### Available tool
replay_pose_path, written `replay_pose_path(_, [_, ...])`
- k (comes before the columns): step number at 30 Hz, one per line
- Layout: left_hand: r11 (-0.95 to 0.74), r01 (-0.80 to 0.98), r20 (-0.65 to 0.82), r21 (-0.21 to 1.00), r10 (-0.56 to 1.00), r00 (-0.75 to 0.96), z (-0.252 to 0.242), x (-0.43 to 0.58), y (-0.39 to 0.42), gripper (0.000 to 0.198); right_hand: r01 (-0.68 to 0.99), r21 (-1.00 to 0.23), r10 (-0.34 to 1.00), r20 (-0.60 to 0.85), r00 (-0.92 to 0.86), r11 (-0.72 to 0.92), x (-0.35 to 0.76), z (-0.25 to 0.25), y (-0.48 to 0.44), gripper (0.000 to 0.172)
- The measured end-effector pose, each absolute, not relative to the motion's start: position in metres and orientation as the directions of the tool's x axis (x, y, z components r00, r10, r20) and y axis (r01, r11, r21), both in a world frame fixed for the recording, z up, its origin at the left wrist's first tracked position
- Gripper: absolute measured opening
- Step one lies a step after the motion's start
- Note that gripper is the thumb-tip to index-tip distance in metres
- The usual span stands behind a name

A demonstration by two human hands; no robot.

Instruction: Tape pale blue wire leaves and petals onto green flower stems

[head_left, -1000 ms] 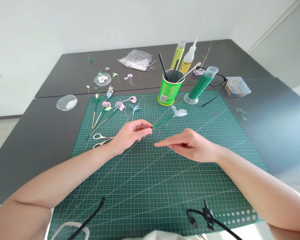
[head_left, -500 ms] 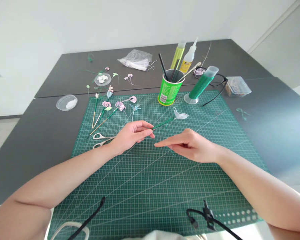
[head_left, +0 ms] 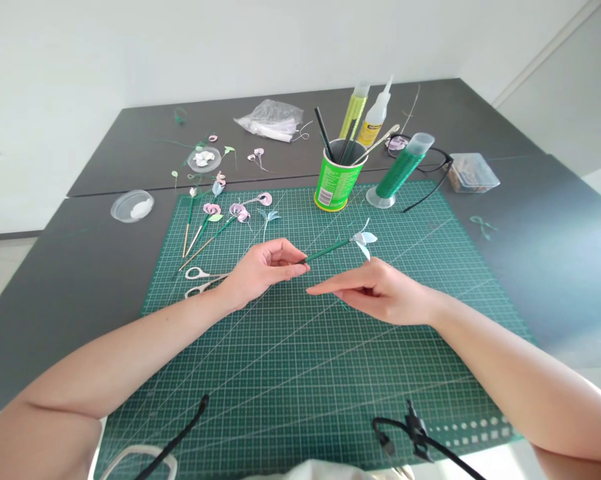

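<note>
Nearest the camera, black cables (head_left: 410, 433) lie across the front edge of the green cutting mat (head_left: 300, 360), which covers the middle of the dark tabletop (head_left: 40, 293). Over the mat's centre, the left hand (head_left: 260, 270) pinches the lower end of a paper flower (head_left: 337, 245) between thumb and fingertips: a thin stem wrapped in green, slanting up and to the right, ending in pale blue-white petals raised just above the mat. The right hand (head_left: 380, 293) is just right of the left hand, fingers loosely together with the forefinger stretched toward the stem's held end; it grips nothing.

Left of the left hand, one pair of scissors (head_left: 203, 280) lies on the mat. Beyond them, near the mat's far left corner, several finished pink and blue flowers (head_left: 220, 213) lie in a row. At the mat's far edge stand one green cup (head_left: 334, 183) of tools and one tube of green wire (head_left: 397, 173). Behind the cup are two glue bottles (head_left: 365, 117). Off the mat's left side sit two small clear dishes (head_left: 133, 205), and farther back a plastic bag (head_left: 273, 120).
</note>
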State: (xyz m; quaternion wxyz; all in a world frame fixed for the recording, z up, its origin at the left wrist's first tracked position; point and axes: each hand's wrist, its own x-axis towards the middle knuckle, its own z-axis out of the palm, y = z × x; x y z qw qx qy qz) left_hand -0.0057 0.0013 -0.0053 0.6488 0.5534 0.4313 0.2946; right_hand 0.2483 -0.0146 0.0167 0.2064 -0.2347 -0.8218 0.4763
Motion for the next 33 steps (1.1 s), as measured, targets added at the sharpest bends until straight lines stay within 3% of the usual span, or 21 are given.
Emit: replay_pose_path(33, [0.197,0.138,-0.239,0.971,0.861,0.45,-0.0093,-0.0083,0.0022,0.034,0.21,-0.889,0.608,0.092,-0.788,0.406,0.2472,0.0149,-0.015,0.04])
